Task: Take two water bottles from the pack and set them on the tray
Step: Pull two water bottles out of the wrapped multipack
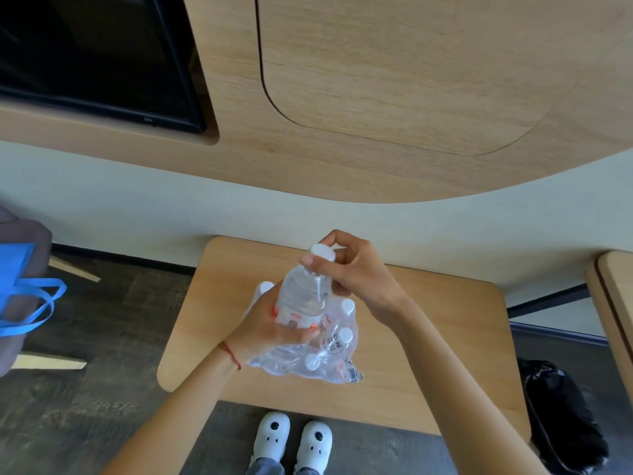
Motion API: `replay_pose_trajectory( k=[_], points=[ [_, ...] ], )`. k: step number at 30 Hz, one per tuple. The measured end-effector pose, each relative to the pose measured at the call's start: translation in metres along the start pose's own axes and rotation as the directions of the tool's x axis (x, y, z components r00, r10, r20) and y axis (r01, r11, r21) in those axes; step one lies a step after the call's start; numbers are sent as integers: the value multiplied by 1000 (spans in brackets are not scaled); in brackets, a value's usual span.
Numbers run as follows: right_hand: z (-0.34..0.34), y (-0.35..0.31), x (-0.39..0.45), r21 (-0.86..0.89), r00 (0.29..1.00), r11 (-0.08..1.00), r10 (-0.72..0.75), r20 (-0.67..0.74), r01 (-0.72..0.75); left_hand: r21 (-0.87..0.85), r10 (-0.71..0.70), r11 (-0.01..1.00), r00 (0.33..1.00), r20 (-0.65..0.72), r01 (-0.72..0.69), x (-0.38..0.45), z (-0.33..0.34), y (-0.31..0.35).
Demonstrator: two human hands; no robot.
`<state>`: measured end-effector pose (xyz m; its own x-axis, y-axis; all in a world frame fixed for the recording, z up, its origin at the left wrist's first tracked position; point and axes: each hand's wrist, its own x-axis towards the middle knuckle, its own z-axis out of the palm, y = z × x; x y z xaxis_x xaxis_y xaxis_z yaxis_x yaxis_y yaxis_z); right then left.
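Head view. A shrink-wrapped pack of water bottles [320,347] lies on the low wooden table [428,354], the landmark for all positions given here, roughly at the middle of its top. One clear water bottle [303,296] with a white cap [322,252] and a red-and-white label stands raised out of the pack, tilted slightly with its cap toward the far edge of the table. The right hand [356,272] pinches the bottle at its neck just under the cap, thumb on the near side and fingers curled over the far side. The left hand [270,323] is wrapped around the lower body of the same bottle at the label, fingers closed on it where it meets the torn plastic wrap; a red string bracelet [230,353] circles that wrist. Several white caps of the remaining bottles show through the wrap on the right and near sides of the lifted bottle. Below the table's near edge stand two white clogs [293,440] on the dark floor. Left of the table, well apart, hangs a blue bag [24,289]. A black bag [561,416] lies by the table's right near corner. No tray can be made out.
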<state>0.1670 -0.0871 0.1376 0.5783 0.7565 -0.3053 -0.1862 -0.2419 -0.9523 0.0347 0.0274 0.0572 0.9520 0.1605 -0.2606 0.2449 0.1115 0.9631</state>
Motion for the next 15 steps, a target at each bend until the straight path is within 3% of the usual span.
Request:
replay_pose_trajectory(
  k=[3, 6, 8, 10, 13, 15],
  points=[
    [3, 50, 15, 58, 989, 989, 139, -45, -136, -37, -12, 999, 997, -78, 9, -16, -17, -18],
    [17, 128, 32, -369, 919, 843, 379, -109, -392, -44, -14, 999, 992, -126, 8, -30, -32, -29],
    [34, 174, 42, -569, 895, 720, 441, -67, -397, -23, -6, 1000, 989, -147, 3, -35, -38, -29],
    [50, 204, 53, -652, 911, 670, 404, -80, -354, -6, -11, 1000, 987, -162, 11, -38, -42, -29],
    [58, 226, 66, -640, 944, 695, 268, -191, -327, -27, -26, 999, 985, -173, 22, -42, -50, -30],
    [59, 235, 68, -680, 966, 686, 186, -182, -260, -36, -37, 999, 982, -186, 31, -44, -54, -33]
  ],
)
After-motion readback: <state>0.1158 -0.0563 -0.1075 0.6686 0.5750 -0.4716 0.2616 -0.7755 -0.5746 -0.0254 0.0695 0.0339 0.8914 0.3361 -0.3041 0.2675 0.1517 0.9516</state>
